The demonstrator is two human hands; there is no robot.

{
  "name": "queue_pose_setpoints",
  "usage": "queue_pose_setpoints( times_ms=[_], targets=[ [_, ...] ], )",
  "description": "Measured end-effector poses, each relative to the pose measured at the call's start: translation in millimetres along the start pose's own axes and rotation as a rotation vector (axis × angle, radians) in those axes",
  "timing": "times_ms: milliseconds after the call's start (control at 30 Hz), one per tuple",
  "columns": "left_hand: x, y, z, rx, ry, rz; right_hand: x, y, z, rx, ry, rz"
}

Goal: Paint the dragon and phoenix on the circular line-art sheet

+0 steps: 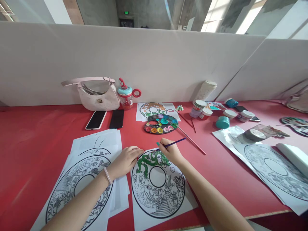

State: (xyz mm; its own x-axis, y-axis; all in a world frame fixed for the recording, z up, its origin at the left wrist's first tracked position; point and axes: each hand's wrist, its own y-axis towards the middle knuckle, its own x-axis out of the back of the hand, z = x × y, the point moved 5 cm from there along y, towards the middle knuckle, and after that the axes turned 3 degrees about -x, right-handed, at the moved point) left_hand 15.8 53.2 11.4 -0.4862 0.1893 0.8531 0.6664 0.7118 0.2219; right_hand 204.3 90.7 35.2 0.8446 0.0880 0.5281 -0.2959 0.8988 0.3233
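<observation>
My right hand [171,152] is closed round a thin paintbrush [175,142] with a dark purple handle. The brush's tip is by the top rim of a round dragon-and-phoenix line drawing [156,192], where the dragon is painted green. Fingers stretched out, my left hand [127,160] lies at the drawing's upper left edge; a pale bead bracelet [107,175] circles its wrist. Just beyond the hands sits a dark paint palette [161,124] with wells of several colours. A second brush [192,140] leans with its head on the palette and its handle on the table.
Unpainted drawings [72,173] lie under my left forearm. Farther back are two phones [96,120], a pink handbag [98,98], a cup [126,97] and a partly coloured sheet [154,109]. Paint jars [222,122] and more drawings [276,170] are on the right.
</observation>
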Motion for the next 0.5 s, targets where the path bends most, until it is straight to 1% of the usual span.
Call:
queue_pose_setpoints(
  times_ms=[167, 267, 500],
  targets=[
    [0.8, 0.1, -0.7, -0.025, 0.002, -0.026, 0.8, -0.5, -1.2, -0.027, 0.010, 0.047],
    [-0.7, -0.6, 0.8, -0.019, 0.006, -0.020, -0.4, -1.0, -0.3, -0.012, 0.004, 0.081],
    [-0.1, -1.5, 0.8, -0.018, 0.014, -0.021, -1.9, -0.2, 3.1, 0.001, -0.008, 0.099]
  ],
)
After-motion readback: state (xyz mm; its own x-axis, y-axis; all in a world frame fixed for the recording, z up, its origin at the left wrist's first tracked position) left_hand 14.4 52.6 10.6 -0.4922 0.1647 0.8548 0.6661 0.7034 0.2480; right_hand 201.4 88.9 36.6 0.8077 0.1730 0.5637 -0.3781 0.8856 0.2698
